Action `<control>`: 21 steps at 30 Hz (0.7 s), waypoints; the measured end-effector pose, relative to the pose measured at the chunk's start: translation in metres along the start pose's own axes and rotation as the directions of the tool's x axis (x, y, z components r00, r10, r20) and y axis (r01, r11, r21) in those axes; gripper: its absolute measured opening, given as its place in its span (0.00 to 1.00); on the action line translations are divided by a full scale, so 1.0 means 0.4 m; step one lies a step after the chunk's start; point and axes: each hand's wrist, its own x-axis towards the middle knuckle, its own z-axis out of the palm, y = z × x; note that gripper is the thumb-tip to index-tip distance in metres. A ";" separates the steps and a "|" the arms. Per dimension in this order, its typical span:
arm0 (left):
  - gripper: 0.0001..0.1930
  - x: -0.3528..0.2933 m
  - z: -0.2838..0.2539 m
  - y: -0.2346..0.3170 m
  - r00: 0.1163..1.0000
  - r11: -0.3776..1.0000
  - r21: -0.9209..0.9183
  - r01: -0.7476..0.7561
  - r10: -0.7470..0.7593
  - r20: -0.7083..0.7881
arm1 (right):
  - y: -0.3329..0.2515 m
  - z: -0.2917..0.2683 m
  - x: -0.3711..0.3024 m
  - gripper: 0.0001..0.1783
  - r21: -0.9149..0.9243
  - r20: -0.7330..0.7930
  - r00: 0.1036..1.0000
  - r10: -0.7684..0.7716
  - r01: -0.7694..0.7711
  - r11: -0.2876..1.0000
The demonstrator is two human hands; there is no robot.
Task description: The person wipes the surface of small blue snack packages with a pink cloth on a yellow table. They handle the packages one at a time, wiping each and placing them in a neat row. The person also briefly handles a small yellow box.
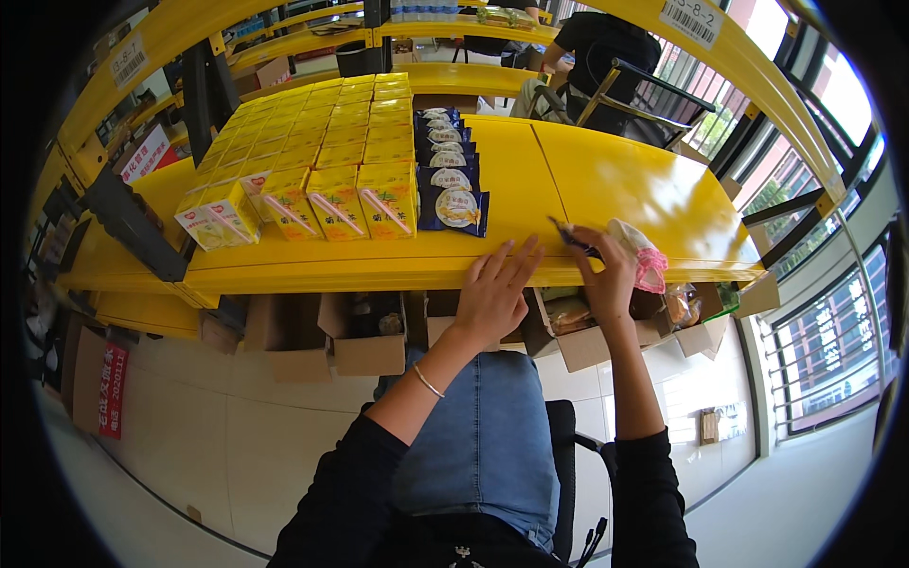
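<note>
My right hand [606, 270] is closed on a small dark packet [575, 239], seen nearly edge-on above the yellow shelf board [540, 204]. A white cloth with a pink edge [644, 254] lies right beside that hand. My left hand [494, 292] rests at the board's front edge, palm down, fingers stretched out and holding nothing. Just beyond it, a row of dark blue snack packets [458, 208] with pale round labels runs toward the back. Left of the packets stand tight rows of yellow drink cartons [386, 201], the front ones with straws on their sides.
Open cardboard boxes [365, 348] with mixed goods sit under the shelf, near my knees. Dark metal posts [133, 227] and yellow beams frame the shelf. Beyond it, a person in black [606, 52] sits by a chair [653, 109]. Barred windows [824, 322] are at the right.
</note>
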 end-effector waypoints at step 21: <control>0.34 0.004 0.002 0.004 0.999 0.999 0.032 -0.022 0.023 -0.036 | -0.025 -0.047 0.033 0.13 0.063 -0.102 0.986 0.130 -0.124 0.990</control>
